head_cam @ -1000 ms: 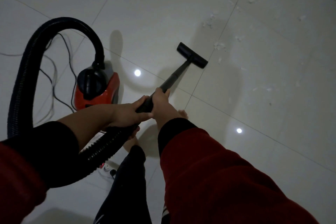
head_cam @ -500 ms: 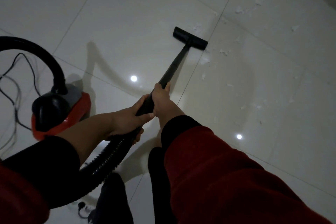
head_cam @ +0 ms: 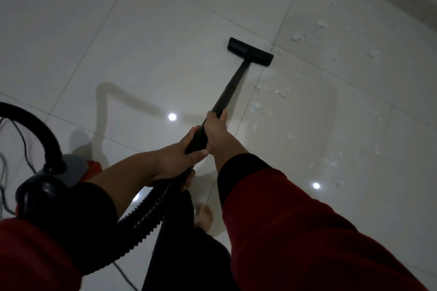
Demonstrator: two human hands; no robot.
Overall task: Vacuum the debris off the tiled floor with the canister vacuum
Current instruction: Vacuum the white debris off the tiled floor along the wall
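From the head camera I look down at both of my hands wrapped on the black wand (head_cam: 233, 85) of the canister vacuum. My right hand (head_cam: 218, 129) grips the tube higher up, fingers curled round it with the thumb lying along the far side; my left hand (head_cam: 177, 160) clamps the lower end just behind it, thumb across the top, right where the ribbed hose (head_cam: 146, 217) joins. The two hands touch each other on the tube. The wand runs up and away to the flat floor nozzle (head_cam: 250, 52), which sits on the pale tiled floor (head_cam: 142, 42) with its right end just beside a grout line. The debris (head_cam: 281, 92) — white, torn-looking scraps — lies scattered to the right of the wand and nozzle, some pieces near the nozzle's right end, others spread well toward the right edge of the view. The red and black canister (head_cam: 59, 172) stands at lower left, partly behind my left forearm, with the hose arching up out of it and thin cords (head_cam: 21, 139) trailing on the tiles beside it. A bare foot (head_cam: 203, 216) shows below my hands — blurred, between my dark trouser leg and my red sleeve (head_cam: 295, 231).
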